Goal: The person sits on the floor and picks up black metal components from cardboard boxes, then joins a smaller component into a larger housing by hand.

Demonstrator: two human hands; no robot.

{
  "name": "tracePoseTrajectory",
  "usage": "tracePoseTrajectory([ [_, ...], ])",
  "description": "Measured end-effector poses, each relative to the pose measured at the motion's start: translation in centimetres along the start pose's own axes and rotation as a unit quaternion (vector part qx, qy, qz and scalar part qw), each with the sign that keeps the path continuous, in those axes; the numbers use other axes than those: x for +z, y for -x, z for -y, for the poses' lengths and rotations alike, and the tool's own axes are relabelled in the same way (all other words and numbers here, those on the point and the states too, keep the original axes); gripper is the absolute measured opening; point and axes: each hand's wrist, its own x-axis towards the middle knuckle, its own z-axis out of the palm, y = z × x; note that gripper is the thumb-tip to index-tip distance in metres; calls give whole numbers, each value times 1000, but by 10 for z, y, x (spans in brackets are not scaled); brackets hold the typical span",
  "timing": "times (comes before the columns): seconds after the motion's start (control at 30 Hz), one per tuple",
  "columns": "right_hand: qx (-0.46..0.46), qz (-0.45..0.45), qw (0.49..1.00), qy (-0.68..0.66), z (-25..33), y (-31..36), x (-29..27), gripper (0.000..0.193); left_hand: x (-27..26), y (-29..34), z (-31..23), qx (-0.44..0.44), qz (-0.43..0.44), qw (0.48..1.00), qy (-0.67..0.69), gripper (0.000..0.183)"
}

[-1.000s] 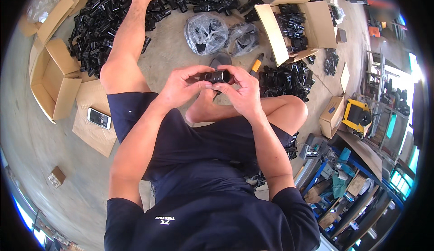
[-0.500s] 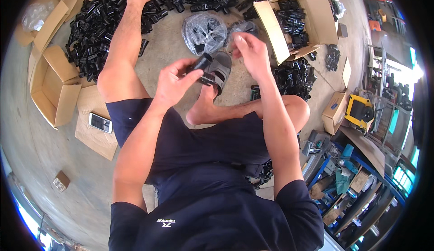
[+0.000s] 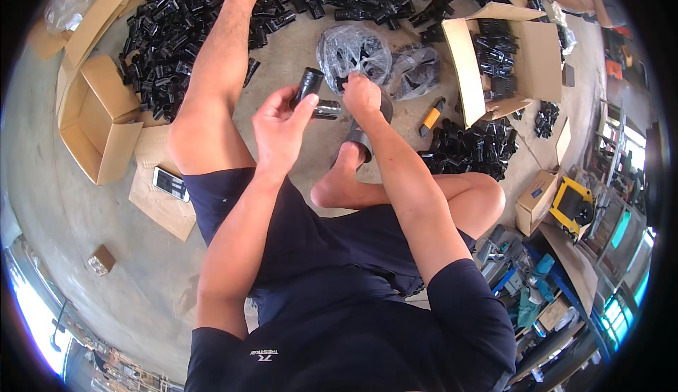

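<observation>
My left hand (image 3: 279, 132) is closed around a black T-shaped pipe fitting (image 3: 325, 110), with one branch pointing up past the thumb. To the right of it, my right hand (image 3: 362, 96) has its fingers drawn together at the near edge of a clear plastic bag (image 3: 353, 46). Whatever those fingertips pinch is hidden behind the hand. Dark parts show through that bag, and a second clear bag (image 3: 415, 70) with dark contents lies beside it. Under the right hand is my sandalled foot.
Black fittings form a large heap (image 3: 166, 46) at the far left and a smaller pile (image 3: 477, 145) at right. An open carton (image 3: 540, 53) holds more. An orange-and-black tool (image 3: 432, 116) lies near. Left are an empty carton (image 3: 99, 120) and a phone (image 3: 171, 183) on cardboard.
My right hand has come down to the plastic bag, its fingers closing. The fitting has turned more upright in my left hand. The whole view has shifted, uncovering the orange-and-black tool.
</observation>
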Motion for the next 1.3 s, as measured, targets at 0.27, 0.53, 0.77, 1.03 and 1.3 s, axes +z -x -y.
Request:
tracePoseTrajectory([
  [0.27,25,-127,965,-227,-18,1,-10,22,5,-4,8,47,17,995,-81,27],
  [0.53,58,-2,803,-594,6,66,-156,21,2,8,4,254,5,902,-350,31],
  [0.77,-144,-24,863,-483,37,136,-203,22,1,17,-1,372,-16,806,-460,34],
  [1.03,-96,-43,859,-500,60,154,-180,13,1,23,-3,418,-14,773,-476,35],
  [1.3,-299,-189,895,-273,66,141,-169,17,1,23,0,437,-17,771,-463,33],
])
